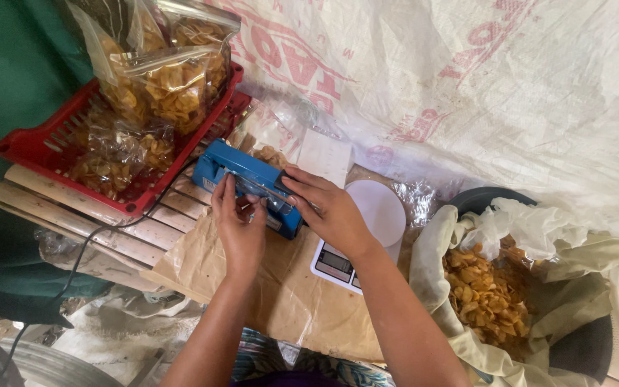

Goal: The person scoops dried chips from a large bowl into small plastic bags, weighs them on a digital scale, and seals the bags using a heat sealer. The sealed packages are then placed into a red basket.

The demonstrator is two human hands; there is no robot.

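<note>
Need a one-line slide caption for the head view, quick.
Both hands, left hand and right hand, press a blue heat sealer beside a red basket of bagged chips.

My left hand (240, 231) and right hand (331, 211): both bare, no gloves, rings or watch. Forearms uncovered, no sleeves in view. Nails short on my fingers (225, 188). Patterned blue-green cloth over my lap.

A red plastic basket (51, 147) sits at the far left corner of the slatted wooden bench (109, 226), filled with clear bags of yellow chips (170, 75) (some upright, some lying flat). A white digital scale (367, 229) rests on brown paper (288, 294) toward the bench's right side. Past the right edge, a cloth-lined tub (438, 279) holds loose chips (485, 294). White printed sheeting (503, 86) hangs behind.
</note>
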